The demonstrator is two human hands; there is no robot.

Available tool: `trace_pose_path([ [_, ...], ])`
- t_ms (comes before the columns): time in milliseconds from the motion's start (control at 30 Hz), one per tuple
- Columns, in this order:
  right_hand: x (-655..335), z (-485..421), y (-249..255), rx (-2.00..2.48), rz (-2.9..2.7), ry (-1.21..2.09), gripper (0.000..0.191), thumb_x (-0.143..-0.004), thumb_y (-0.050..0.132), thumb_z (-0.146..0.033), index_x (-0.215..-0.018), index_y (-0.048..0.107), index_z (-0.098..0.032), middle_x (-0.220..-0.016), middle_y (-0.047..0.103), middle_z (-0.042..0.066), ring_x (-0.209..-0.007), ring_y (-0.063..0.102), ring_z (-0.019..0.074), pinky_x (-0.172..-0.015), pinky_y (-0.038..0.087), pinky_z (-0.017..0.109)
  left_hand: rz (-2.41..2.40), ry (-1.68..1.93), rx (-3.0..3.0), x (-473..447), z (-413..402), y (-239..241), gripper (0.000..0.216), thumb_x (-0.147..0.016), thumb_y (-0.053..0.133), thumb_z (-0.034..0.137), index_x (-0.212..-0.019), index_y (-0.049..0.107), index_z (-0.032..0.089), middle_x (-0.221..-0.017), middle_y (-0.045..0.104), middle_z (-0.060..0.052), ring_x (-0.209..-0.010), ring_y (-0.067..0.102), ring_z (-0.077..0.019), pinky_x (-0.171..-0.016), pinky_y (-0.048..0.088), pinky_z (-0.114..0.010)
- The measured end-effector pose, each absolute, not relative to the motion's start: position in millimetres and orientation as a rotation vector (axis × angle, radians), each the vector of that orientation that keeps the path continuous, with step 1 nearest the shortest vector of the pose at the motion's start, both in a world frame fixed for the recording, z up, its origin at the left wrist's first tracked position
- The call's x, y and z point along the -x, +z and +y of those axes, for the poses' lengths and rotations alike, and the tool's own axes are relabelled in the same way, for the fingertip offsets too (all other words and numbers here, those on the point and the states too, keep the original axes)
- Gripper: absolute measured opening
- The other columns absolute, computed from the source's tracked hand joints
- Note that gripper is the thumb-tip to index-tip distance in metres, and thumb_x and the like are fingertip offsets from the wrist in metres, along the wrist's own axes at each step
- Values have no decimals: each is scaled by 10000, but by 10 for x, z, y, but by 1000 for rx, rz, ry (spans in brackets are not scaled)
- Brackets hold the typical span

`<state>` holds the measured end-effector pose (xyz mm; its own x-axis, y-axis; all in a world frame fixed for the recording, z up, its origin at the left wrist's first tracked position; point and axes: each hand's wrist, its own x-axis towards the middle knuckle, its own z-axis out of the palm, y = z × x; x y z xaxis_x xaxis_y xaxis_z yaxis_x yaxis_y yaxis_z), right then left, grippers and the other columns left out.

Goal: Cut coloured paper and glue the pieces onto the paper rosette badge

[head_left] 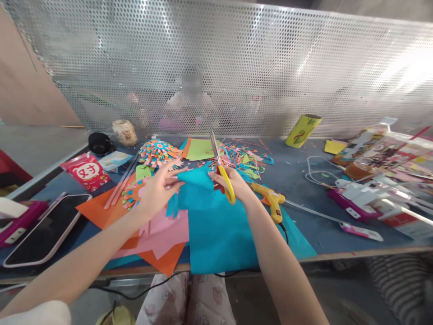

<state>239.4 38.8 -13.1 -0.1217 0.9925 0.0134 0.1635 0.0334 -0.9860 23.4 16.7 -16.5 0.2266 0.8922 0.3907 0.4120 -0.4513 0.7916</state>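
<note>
My left hand point(158, 187) pinches the upper left edge of a folded blue paper piece point(196, 192), fingers partly stretched. My right hand point(233, 183) is closed round the yellow handles of a pair of scissors point(219, 167); the blades point up and away, just right of the blue piece. Cut fringe strips hang from the blue piece's lower left. Below lies a large blue sheet point(223, 237) over pink paper point(165, 230) and orange paper point(98, 210).
A yellow glue gun point(270, 201) lies right of my right hand. A fringed paper rosette point(157, 151), green paper and paper scraps point(243, 158) lie behind. A tablet point(43, 230) sits left, packaging clutter right. A perforated metal screen point(237, 67) stands behind, a person beyond it.
</note>
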Motion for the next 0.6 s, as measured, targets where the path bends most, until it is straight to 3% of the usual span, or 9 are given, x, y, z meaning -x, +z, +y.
trace_pose_path([
  [200,-2309,278,-44,1069,-1460,1113,450,-505,778,-419,-699,435,-201,-550,445,-112,-441,468,53,-459,434,203,1197,1240,-1962,-214,180,-173,678,-839,540,293,-1410,174,272,-1327,536,-118,-950,673,-208,-825,560,-382],
  [267,-2325,311,-54,1074,-1404,1004,433,-508,767,-414,-696,437,-206,-558,443,-104,-461,459,60,-482,431,216,1217,1274,-2035,-220,190,-207,754,-833,554,337,-1432,102,270,-1429,414,-143,-1075,620,-229,-914,513,-399],
  [333,-2361,374,-78,1090,-1312,884,399,-530,739,-416,-706,444,-213,-574,460,-91,-483,455,71,-500,430,227,1313,1197,-2201,-249,173,-271,819,-816,567,429,-1448,91,218,-1507,258,-182,-1282,443,-294,-1036,404,-446],
  [400,-2405,459,-114,1084,-1186,779,362,-542,711,-400,-712,448,-217,-604,484,-76,-521,469,84,-531,438,236,1420,887,-2433,-313,122,-352,847,-814,514,541,-1454,131,140,-1519,202,-218,-1393,205,-355,-1112,229,-538],
  [467,-2451,549,-160,1029,-1033,693,350,-518,703,-363,-698,442,-215,-642,494,-64,-581,491,93,-588,452,240,1396,496,-2576,-414,58,-421,899,-809,418,644,-1462,121,103,-1513,201,-229,-1403,130,-379,-1093,91,-634],
  [600,-2553,681,-248,969,-802,578,358,-533,672,-368,-713,398,-224,-682,454,-53,-655,514,109,-616,449,236,1288,112,-2733,-654,14,-458,1027,-776,340,729,-1450,116,-12,-1511,71,-261,-1409,24,-373,-1098,-14,-610],
])
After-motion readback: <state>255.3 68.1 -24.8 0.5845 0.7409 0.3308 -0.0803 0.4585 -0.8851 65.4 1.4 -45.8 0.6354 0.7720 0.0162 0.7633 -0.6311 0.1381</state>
